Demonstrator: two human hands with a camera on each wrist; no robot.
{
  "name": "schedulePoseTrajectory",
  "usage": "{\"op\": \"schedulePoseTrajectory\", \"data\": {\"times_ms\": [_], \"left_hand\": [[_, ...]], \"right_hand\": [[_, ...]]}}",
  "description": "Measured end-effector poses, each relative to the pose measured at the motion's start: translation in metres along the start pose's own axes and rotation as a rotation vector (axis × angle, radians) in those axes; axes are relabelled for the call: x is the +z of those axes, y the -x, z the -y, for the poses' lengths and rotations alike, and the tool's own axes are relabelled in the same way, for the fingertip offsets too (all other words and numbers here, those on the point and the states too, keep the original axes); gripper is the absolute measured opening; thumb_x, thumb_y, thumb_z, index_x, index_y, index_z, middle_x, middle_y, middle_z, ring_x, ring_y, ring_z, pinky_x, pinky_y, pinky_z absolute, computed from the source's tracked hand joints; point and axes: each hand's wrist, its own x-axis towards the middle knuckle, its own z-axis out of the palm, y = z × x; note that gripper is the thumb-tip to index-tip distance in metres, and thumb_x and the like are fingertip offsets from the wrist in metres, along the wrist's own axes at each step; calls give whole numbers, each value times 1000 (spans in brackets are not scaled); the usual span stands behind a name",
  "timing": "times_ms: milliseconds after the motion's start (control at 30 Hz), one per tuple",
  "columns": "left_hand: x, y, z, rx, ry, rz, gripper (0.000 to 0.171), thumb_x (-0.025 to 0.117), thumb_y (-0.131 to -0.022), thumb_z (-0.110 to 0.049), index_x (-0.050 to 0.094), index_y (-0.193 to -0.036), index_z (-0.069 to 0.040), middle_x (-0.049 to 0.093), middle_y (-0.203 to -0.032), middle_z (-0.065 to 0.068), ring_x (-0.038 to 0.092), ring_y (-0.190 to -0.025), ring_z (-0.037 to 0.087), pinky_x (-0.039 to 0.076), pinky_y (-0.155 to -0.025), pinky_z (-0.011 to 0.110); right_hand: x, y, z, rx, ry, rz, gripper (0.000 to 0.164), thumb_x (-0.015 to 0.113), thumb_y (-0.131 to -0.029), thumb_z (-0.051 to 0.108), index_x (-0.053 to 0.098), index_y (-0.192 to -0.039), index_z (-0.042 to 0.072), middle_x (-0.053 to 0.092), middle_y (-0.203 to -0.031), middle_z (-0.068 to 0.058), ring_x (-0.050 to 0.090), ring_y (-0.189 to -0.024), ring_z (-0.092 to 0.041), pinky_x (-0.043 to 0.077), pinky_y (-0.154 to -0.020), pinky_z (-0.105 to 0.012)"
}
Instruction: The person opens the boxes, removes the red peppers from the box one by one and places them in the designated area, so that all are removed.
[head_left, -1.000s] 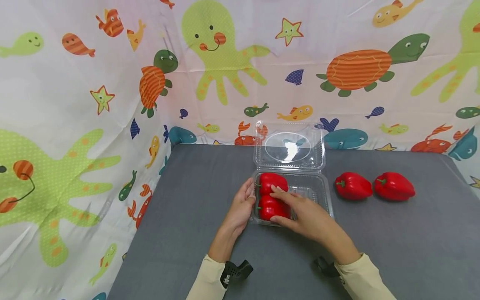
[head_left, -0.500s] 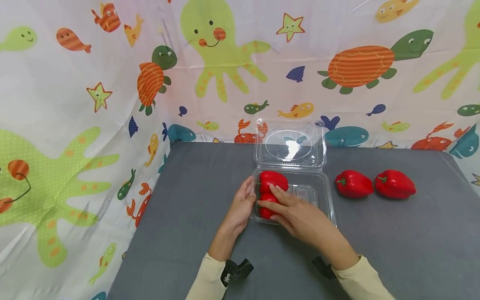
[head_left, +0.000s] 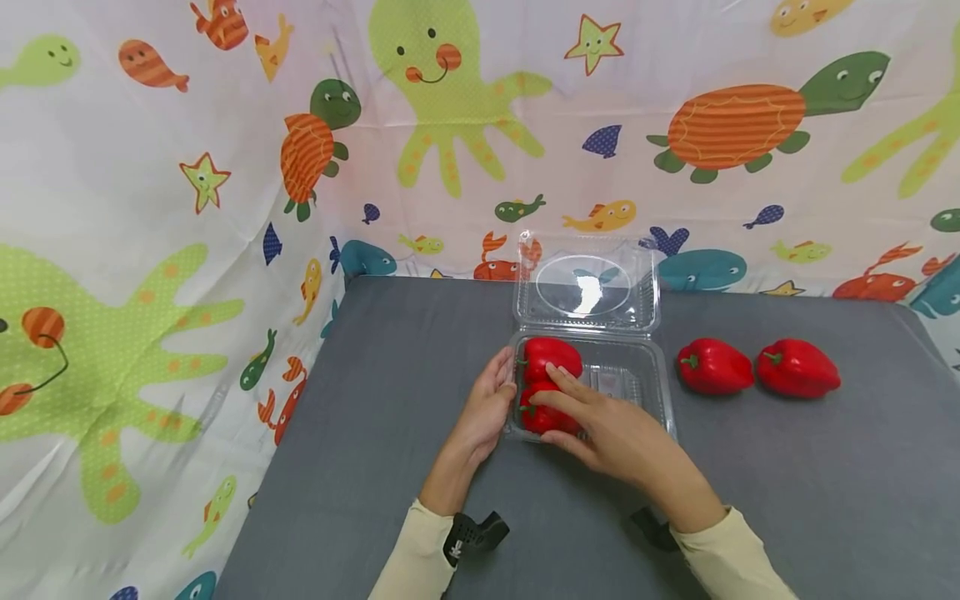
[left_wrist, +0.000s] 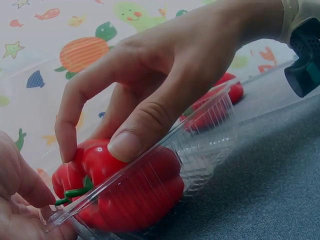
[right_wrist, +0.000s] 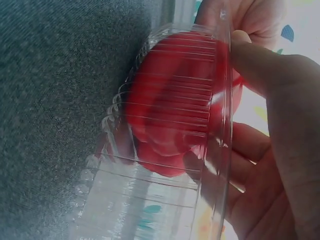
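A clear plastic clamshell container (head_left: 660, 392) lies on the grey table with its lid (head_left: 585, 292) raised at the back. Two red bell peppers fill its left side: a far pepper (head_left: 551, 354) and a near pepper (head_left: 535, 421), stems to the left. My left hand (head_left: 482, 412) holds the container's left edge. Over the near pepper, my right hand (head_left: 618, 437) grips it, thumb on the near side and fingers across the top, with one fingertip by the far pepper. In the left wrist view the near pepper's green stem (left_wrist: 77, 191) sits close to the rim.
Two more red bell peppers, one pepper (head_left: 715, 367) and another pepper (head_left: 797, 368), lie on the table right of the container. The grey table (head_left: 397, 375) meets a hanging sheet (head_left: 465, 242) printed with sea animals behind and on the left.
My right hand's fingers have shifted over the near pepper, the index finger moving down from the far one. The left hand stays at the container's edge. The head view has tilted slightly.
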Motion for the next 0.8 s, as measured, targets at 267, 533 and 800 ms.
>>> {"op": "schedulePoseTrajectory", "data": {"times_ms": [267, 533, 800], "left_hand": [[1, 1, -1, -2, 11, -1, 64, 36, -105, 6, 19, -167, 1, 22, -174, 17, 18, -162, 29, 17, -131, 44], [0, 1, 0, -5, 10, -17, 64, 37, -105, 6, 21, -166, 1, 23, -174, 17, 20, -162, 30, 18, -130, 43], [1, 1, 0, -1, 28, -10, 64, 35, -104, 8, 19, -166, 4, 21, -174, 20, 17, -162, 30, 16, -131, 45]], "right_hand": [[-1, 1, -3, -18, -38, -34, 58, 85, -88, 45, 66, -141, 35, 51, -160, -7, 77, -103, -27, 66, -81, -43], [2, 0, -6, -37, -94, -78, 61, 89, -85, 40, 67, -141, 32, 55, -156, -7, 76, -110, -24, 65, -86, -40], [2, 2, -8, 41, -92, -85, 90, 92, -81, 42, 51, -158, 19, 76, -123, -7, 76, -99, -22, 65, -84, -41]]}}
